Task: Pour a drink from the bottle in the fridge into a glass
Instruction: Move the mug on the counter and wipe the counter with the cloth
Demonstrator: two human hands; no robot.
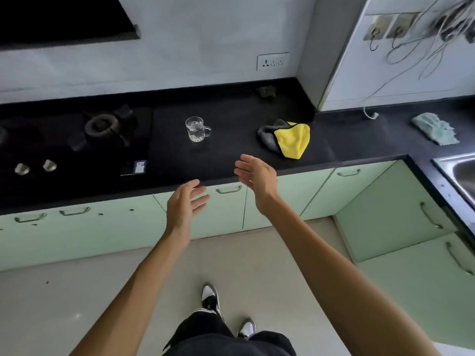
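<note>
Both hands (left (183,204), right (257,176)) released, empty. Glass mug (195,129) on desk (231,150): likely fragile, slippery; grasp handle.

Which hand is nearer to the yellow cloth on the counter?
Right. The right hand is over the counter edge, just left of the cloth and closer to the person. The left hand is farther left, off the counter, in front of the glass.
</note>
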